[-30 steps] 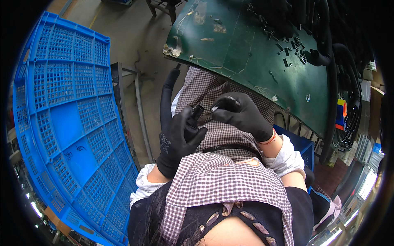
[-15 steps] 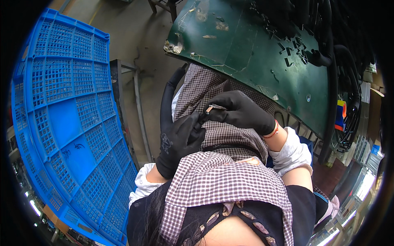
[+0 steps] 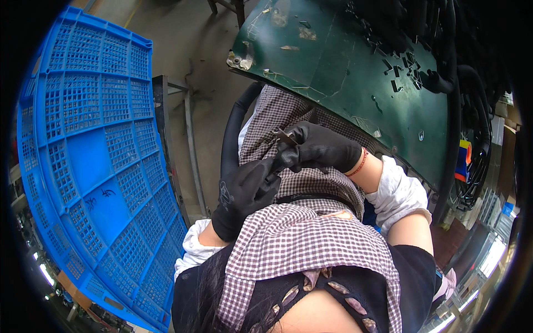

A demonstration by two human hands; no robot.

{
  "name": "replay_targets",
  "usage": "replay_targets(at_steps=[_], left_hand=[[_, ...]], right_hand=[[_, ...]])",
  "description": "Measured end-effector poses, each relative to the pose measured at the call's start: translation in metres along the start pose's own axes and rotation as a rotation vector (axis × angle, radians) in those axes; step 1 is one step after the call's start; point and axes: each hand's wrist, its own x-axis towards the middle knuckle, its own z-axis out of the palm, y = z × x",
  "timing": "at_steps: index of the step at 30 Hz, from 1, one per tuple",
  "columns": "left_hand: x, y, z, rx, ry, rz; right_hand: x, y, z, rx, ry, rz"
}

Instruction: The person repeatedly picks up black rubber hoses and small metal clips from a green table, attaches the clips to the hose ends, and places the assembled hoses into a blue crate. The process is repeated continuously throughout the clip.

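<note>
Both my hands wear black gloves and meet in front of the checked apron. My left hand (image 3: 244,191) is closed, with a thick black hose (image 3: 233,133) running up from behind it toward the table's edge. The part of the hose inside the fingers is mostly hidden. My right hand (image 3: 316,147) is closed on a small metal tool (image 3: 284,136), which sticks out past the thumb and forefinger; its exact kind is unclear. The fingertips of both hands touch or nearly touch at the same dark spot.
A green worktable (image 3: 333,72) stands ahead, with small black clips (image 3: 404,71) scattered on it and more black hoses (image 3: 452,83) at its right. On the left, a large blue plastic crate (image 3: 91,161) stands on its side beside a metal frame (image 3: 191,144).
My right hand has shifted slightly left and turned, so the metal tool now points up and left. The left hand stays nearly in place on the hose.
</note>
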Motion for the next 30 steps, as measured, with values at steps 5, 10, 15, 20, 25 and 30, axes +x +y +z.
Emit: replay_targets(at_steps=[5, 10, 15, 20, 25, 30], left_hand=[[0.010, 0.006, -0.004, 0.000, 0.072, -0.008], [0.003, -0.006, -0.009, -0.005, 0.031, -0.025], [0.005, -0.004, -0.008, 0.044, 0.041, 0.056], [0.001, -0.005, -0.006, 0.001, 0.002, 0.008], [0.009, 0.002, -0.007, -0.050, -0.179, -0.095], [-0.003, -0.003, 0.004, -0.016, -0.083, -0.019]], right_hand=[[-0.011, -0.024, -0.002, -0.488, 0.041, -0.032], [-0.048, -0.055, 0.000, -0.779, 0.273, -0.083], [-0.042, -0.072, 0.016, -1.242, 0.188, -0.155], [-0.036, -0.077, 0.020, -1.433, 0.119, -0.211], [-0.033, -0.079, 0.018, -1.513, 0.012, -0.271], [-0.027, -0.078, 0.033, -1.616, -0.038, -0.214]])
